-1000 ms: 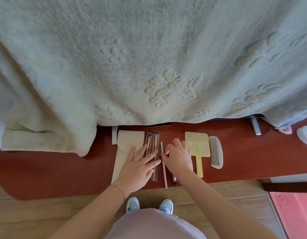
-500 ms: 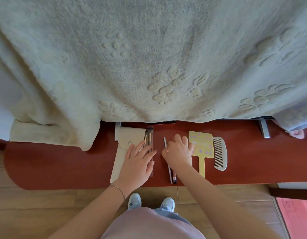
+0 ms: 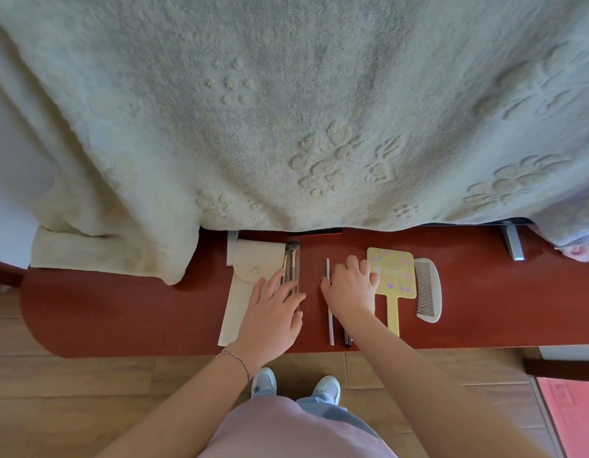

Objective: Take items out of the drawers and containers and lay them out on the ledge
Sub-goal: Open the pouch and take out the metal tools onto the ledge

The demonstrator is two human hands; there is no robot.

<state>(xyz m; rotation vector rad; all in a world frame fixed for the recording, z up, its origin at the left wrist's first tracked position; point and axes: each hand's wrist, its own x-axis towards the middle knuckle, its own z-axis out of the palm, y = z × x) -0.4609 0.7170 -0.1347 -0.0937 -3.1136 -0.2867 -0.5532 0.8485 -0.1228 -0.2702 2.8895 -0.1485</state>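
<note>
On the red-brown ledge (image 3: 121, 309) lies a row of items. A cream pouch (image 3: 245, 271) is at the left, with makeup brushes (image 3: 291, 256) beside it. My left hand (image 3: 270, 312) lies flat on the brush handles, fingers spread. A thin silver stick (image 3: 330, 322) and a dark pencil (image 3: 347, 338) lie in the middle. My right hand (image 3: 351, 285) rests on them with curled fingers, its thumb against the silver stick. A yellow hand mirror (image 3: 394, 276) and a white comb (image 3: 427, 292) lie to the right.
A thick cream blanket (image 3: 286, 110) hangs over everything behind the ledge and hides it. A grey metal foot (image 3: 513, 242) stands at the back right of the ledge. Wooden floor and a pink mat (image 3: 574, 418) lie below.
My left hand has slid the brushes left, toward the pouch, opening a gap to the silver stick. My right hand stays on the pencils.
</note>
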